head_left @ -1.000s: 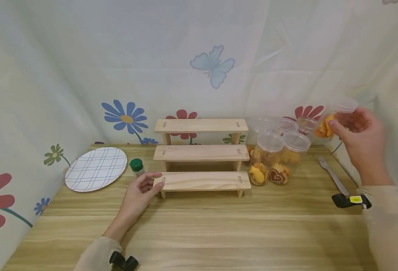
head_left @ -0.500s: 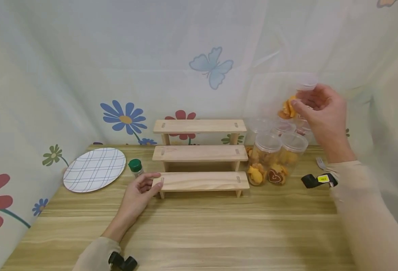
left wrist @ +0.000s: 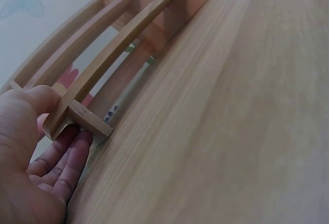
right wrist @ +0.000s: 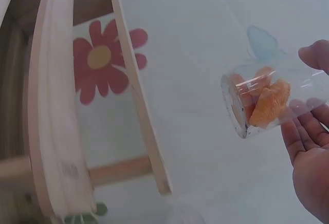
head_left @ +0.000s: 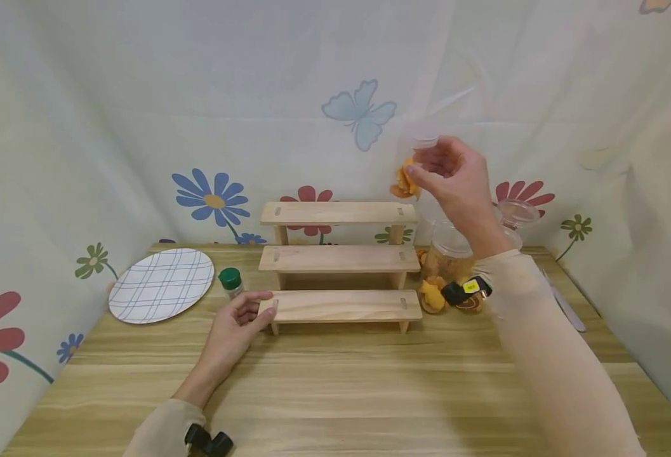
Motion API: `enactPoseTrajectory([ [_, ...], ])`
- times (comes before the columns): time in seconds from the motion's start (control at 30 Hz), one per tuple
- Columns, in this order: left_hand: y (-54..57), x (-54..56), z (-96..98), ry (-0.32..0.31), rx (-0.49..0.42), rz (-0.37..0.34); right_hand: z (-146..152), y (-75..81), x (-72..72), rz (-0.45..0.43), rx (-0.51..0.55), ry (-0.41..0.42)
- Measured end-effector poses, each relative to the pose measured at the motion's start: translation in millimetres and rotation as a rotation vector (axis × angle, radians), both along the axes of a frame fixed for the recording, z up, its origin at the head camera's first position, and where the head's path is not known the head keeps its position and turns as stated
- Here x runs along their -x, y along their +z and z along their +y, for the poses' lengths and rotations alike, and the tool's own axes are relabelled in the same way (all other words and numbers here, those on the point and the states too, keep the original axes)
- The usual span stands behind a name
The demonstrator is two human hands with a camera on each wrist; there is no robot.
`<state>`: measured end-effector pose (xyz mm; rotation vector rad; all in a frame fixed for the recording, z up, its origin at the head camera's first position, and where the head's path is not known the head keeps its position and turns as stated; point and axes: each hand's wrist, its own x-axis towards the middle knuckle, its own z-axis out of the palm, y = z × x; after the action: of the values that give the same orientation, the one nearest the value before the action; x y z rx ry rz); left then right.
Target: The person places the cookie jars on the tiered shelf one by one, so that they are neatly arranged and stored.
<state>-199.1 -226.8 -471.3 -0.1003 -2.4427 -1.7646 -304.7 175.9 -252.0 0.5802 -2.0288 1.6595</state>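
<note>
A three-tier wooden stand [head_left: 339, 258] rises in steps at the middle of the table. My left hand [head_left: 235, 330] grips the left end of its lowest step; in the left wrist view the thumb lies over the board and the fingers reach beneath it. My right hand [head_left: 455, 181] holds a clear lidded jar [head_left: 406, 178] in the air, above the right end of the top tier and apart from it. Orange-yellow cookies or crisps show through the jar wall [right wrist: 262, 100] in the right wrist view, where the jar lies sideways between thumb and fingers.
Several clear jars with cookies [head_left: 449, 254] stand right of the stand, partly hidden by my right arm. A fork [head_left: 566, 308] lies farther right. At left are a checked plate [head_left: 162, 285] and a green-capped shaker [head_left: 230, 281]. A patterned cloth [head_left: 255, 82] hangs behind.
My right hand has carried the jar leftward and up, from the right side of the table to above the stand's right end. My left hand has stayed on the lowest step.
</note>
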Motion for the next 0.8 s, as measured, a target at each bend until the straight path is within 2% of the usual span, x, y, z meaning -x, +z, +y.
enactPoseTrajectory([
  [0.17,-0.8,-0.1,0.0,0.004,0.001,0.003,-31.9,-5.5,10.8,-0.010,0.011,0.089],
  [0.43,-0.9,1.1,0.3,0.003,-0.001,0.004,-88.5,-8.2,18.8,-0.070,-0.019,0.201],
  [0.8,-0.4,1.2,0.1,0.001,0.004,0.015,-145.9,-13.5,29.5,-0.104,-0.066,0.240],
])
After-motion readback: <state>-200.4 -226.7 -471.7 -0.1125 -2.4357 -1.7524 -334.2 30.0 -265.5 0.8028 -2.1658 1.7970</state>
